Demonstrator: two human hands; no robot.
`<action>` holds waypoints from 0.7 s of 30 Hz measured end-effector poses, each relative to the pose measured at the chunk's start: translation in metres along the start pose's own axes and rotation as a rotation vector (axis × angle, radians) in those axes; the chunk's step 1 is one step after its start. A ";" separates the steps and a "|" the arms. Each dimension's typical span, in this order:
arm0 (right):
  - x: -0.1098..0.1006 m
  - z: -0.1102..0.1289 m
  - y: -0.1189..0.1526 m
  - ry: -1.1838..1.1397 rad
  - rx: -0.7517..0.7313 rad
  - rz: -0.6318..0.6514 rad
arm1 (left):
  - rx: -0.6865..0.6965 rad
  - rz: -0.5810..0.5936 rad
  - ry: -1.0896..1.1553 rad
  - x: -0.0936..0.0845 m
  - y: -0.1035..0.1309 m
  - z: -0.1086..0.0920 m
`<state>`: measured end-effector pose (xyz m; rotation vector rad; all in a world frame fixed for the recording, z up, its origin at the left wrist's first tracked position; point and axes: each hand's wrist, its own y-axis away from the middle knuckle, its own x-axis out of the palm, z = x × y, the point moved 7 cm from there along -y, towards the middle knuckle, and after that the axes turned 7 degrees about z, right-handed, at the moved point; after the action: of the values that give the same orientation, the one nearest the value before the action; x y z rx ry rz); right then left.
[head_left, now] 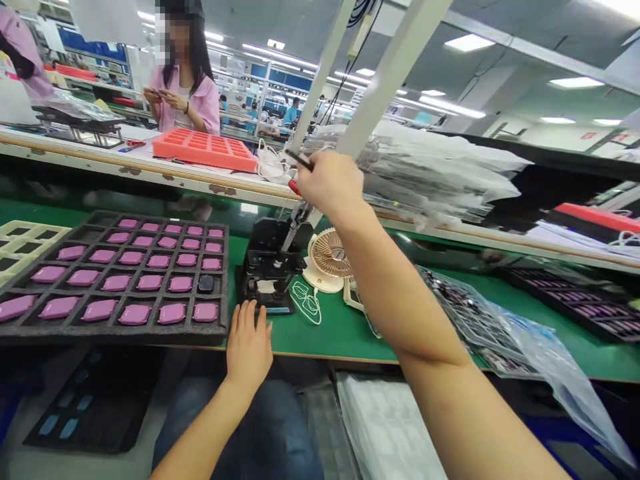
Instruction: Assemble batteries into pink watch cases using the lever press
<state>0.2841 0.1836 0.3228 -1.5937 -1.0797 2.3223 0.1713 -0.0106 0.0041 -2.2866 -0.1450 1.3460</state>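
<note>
A small black press fixture (273,267) with a metal toggle lever (293,230) stands on the green bench. My right hand (333,180) is raised and closed around the lever's red handle (294,187), most of which the hand hides. A thin black stick-like tool (299,160) juts from the same hand; its kind does not show. My left hand (249,340) lies with fingers stretched out at the front base of the fixture, touching its edge. Left of it, a black foam tray (223,293) holds several purple pieces (135,314) and one dark piece (205,283).
Behind the fixture are a small fan (331,253) and its white cable (307,307). Trays of parts (475,313) and a plastic bag (560,373) lie to the right. A shelf edge (220,190) and a slanted white post (390,73) stand ahead; a person (187,87) is beyond.
</note>
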 end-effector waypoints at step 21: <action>0.039 0.028 0.214 -0.391 -0.247 -0.295 | 0.013 0.017 -0.073 0.004 0.005 -0.003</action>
<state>0.3032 0.0305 0.1669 -0.9652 -1.6144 2.4192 0.1746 -0.0150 -0.0001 -2.2338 -0.1402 1.4355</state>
